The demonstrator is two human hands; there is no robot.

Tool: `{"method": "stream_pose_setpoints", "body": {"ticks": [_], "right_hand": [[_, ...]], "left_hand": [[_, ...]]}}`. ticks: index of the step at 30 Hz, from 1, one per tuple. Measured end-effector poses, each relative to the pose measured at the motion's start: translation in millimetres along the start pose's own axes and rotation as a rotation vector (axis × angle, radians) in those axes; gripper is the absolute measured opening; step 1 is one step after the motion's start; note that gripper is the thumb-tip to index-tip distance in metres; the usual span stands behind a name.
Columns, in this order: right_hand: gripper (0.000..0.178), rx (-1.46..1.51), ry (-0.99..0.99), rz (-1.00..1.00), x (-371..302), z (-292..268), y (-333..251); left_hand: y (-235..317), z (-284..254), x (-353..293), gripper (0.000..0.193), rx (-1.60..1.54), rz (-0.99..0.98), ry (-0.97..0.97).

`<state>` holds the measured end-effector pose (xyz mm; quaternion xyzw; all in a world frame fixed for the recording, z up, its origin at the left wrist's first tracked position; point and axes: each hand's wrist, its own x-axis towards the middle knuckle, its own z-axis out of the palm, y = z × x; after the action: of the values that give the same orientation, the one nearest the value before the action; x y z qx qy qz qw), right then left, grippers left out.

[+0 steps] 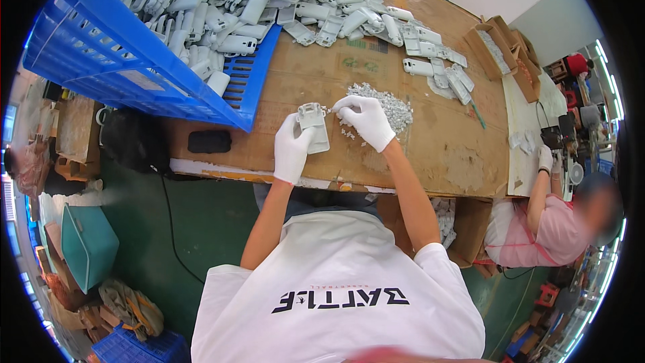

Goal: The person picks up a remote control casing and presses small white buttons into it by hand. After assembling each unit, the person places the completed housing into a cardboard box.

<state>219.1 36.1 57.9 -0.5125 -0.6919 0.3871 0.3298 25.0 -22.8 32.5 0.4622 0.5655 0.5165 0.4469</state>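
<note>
Over the bench [443, 138] at twelve o'clock, your left hand [289, 151] grips the white casing [314, 121], likely light, stiff, best held by its edges, while whether your right hand [369, 119] grasps anything is unclear.

Looks bright and fairly even around the left hand's [289, 151] grip on a white casing [314, 136], nearly washed out on the white shirt [336, 242] below. Glares from strip lamps [611, 81] far right of the grip. Darkens under the table [443, 144]. Reads sharp at the grip, blurred at a co-worker's head [600, 208] to the right and a reddish patch [416, 355] far below. Bends toward black corners.
</note>
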Motion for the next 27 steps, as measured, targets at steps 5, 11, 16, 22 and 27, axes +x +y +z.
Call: {"method": "stream_pose_setpoints", "body": {"ticks": [5, 11, 16, 22, 27], "right_hand": [[0.019, 0.354, -0.056, 0.213, -14.1, 2.8, -15.2], [0.018, 0.075, 0.075, -0.057, -23.8, 11.0, -5.1], [0.012, 0.54, 0.214, 0.147, -25.6, 11.6, -14.5], [0.013, 0.216, 0.23, -0.033, -30.3, 7.0, -16.0], [0.012, -0.188, 0.329, -0.262, -20.0, 16.6, -14.4]], "left_hand": [[10.7, 9.2, 9.6, 0.036, -0.368, -0.178, -0.244], [8.3, 22.3, 11.2, 0.037, -0.347, -0.122, -0.212], [-4.9, 21.0, 14.8, 0.033, -0.227, -0.078, -0.154], [-0.2, 25.4, 17.9, 0.033, -0.009, -0.046, -0.095], [12.2, 34.1, 12.5, 0.031, 0.322, 0.183, 0.02]]}}
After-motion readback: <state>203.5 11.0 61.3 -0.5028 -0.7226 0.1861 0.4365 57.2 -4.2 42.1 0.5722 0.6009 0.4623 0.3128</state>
